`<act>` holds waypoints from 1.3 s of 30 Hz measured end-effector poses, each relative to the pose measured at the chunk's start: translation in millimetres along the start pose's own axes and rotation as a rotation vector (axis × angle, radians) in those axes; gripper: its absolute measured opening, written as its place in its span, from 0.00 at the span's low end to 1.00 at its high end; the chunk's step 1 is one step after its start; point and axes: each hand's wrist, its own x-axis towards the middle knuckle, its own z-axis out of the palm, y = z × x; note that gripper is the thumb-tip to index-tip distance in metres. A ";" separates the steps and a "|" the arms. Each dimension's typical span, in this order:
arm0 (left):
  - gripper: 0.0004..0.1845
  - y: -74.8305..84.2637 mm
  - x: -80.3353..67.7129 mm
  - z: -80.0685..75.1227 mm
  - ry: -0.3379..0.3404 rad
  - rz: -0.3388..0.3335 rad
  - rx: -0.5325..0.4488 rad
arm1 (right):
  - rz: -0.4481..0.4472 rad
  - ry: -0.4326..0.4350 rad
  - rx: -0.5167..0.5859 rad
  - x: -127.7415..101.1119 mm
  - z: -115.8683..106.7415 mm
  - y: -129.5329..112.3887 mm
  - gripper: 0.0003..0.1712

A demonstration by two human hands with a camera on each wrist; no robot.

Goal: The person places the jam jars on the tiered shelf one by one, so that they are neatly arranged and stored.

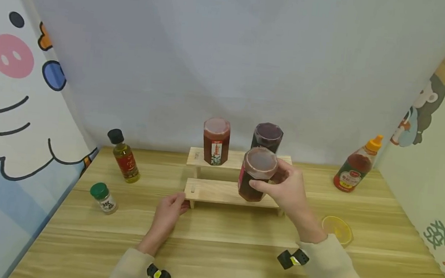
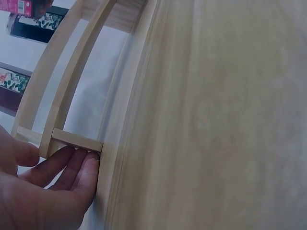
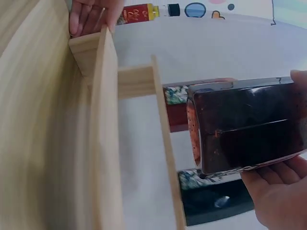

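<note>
Faceted glass jar (image 1: 256, 174), dark red contents, pale flat lid: held over the lower step of the pale wooden rack (image 1: 218, 190), right hand (image 1: 287, 189) grip curled round its side. Left hand (image 1: 168, 211): grip spread, straight fingers (image 2: 72, 170) touching the rack's front left leg near the wood-grain surface (image 1: 220, 253) centre.

Staged recording booth, not a real kitchen. Plain grey backdrop (image 1: 229, 60) behind; cartoon-printed panels (image 1: 16, 94) close both sides. Light wooden surface (image 1: 216, 253) carries a small two-step wooden rack (image 1: 218, 190) with sauce jars (image 1: 216, 141), plus an oil bottle (image 1: 124, 157), spice shaker (image 1: 103, 197) and squeeze bottle (image 1: 356, 168) set well apart.
</note>
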 end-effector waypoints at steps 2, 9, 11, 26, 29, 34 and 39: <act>0.23 0.5 0.0 -0.3 0.001 0.006 0.004 | 0.011 -0.011 0.001 1.9 6.9 4.5 0.33; 0.23 2.6 1.1 -1.1 0.007 0.006 0.007 | 0.000 -0.026 0.048 8.1 32.7 17.7 0.33; 0.22 3.2 1.5 -0.8 0.011 0.007 0.009 | -0.002 -0.022 0.047 9.3 41.0 20.9 0.33; 0.21 -2.2 1.1 0.3 0.018 0.009 -0.002 | -0.019 0.056 0.065 10.5 91.5 42.5 0.31; 0.21 -1.9 1.2 0.9 0.019 0.015 0.002 | 0.003 0.049 0.057 7.8 92.8 29.2 0.32; 0.21 -1.9 0.9 0.9 0.013 0.016 0.011 | 0.038 0.074 0.057 6.6 96.8 25.0 0.34; 0.22 -1.5 0.1 -0.4 0.013 0.016 0.022 | 0.019 0.114 0.062 11.3 105.0 51.1 0.37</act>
